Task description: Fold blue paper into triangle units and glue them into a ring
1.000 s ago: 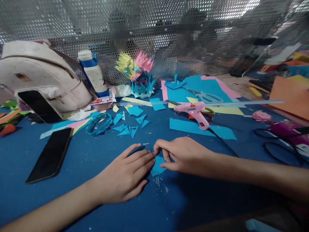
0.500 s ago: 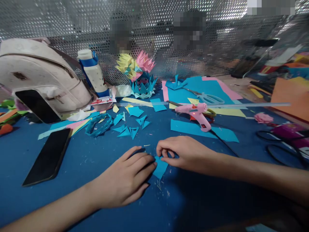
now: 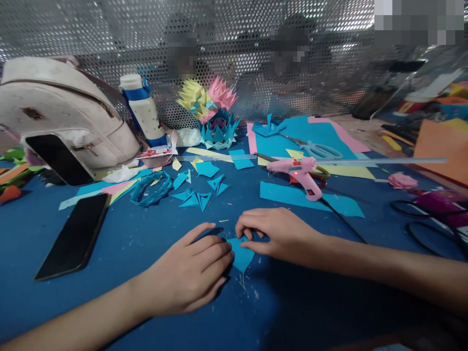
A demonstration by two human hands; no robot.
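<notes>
A small piece of blue paper (image 3: 243,256), with a point toward me, lies on the blue table in front of me. My left hand (image 3: 197,270) rests palm down at its left side. Its fingertips touch the paper's left edge, while the thumb and little finger stay apart from the others. At the upper right edge, my right hand (image 3: 268,231) pinches the paper between thumb and curled fingers. The fingers partly cover that edge. Folded blue paper pieces (image 3: 197,199) lie just beyond my hands.
A pink glue gun (image 3: 302,175) lies over a blue paper strip (image 3: 343,204). Behind are scissors (image 3: 318,150), blue sheets (image 3: 321,134) and paper flowers (image 3: 219,129). On the left are phones (image 3: 75,236), a bottle (image 3: 146,114) and a backpack (image 3: 91,114). A perforated metal panel (image 3: 241,53) stands behind.
The blue paper's near edges have shifted slightly and more of its left part shows. My right fingers have curled a little closer over its upper edge. My left hand has barely moved.
</notes>
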